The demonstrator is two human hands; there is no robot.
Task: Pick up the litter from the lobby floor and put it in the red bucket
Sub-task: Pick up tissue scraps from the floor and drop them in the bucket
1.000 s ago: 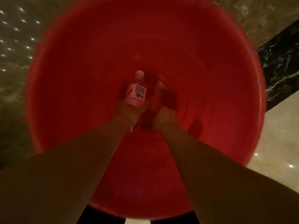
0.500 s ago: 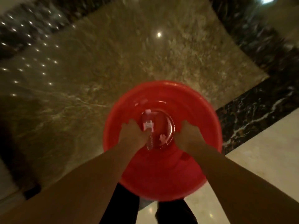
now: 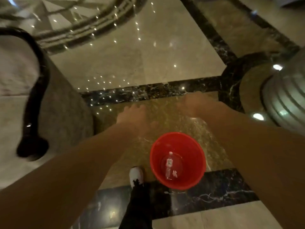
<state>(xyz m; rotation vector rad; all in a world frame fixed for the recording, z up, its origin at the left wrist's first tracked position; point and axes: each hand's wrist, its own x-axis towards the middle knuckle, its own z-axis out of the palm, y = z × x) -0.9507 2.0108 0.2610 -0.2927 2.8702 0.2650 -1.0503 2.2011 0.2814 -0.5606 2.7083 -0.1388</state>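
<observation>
While both hands were deep inside the bucket a second ago, with a bottle held in the left one, they are now seen raised well above it and empty. At the far left, a pale upholstered chair (image 3: 14, 66) with a dark curved frame is seen standing on the marble floor (image 3: 132, 66). Next, the left hand (image 3: 132, 115) is held out over the floor, its fingers (image 3: 135, 107) loosely apart and clamped on nothing. Below it, a white shoe (image 3: 136, 175) is planted just beside the red bucket (image 3: 156, 162), which is set upright on the brown tile, its near edge reaching a dark marble band.

Inside the bucket, a clear plastic bottle (image 3: 169, 166) is seen lying on the bottom, with a pale cap pointing away from the person and a pink-and-white label around its middle. A small pale scrap (image 3: 175, 173) is lying just beside it. The drop-off can therefore be judged complete for these pieces.

Further right, the right hand (image 3: 193, 103) is blurred but appears open, with nothing gripped. At the far right, a ribbed column base (image 3: 283, 100) is seen. No further litter can be made out on the visible floor, so a search elsewhere is probably called for.
</observation>
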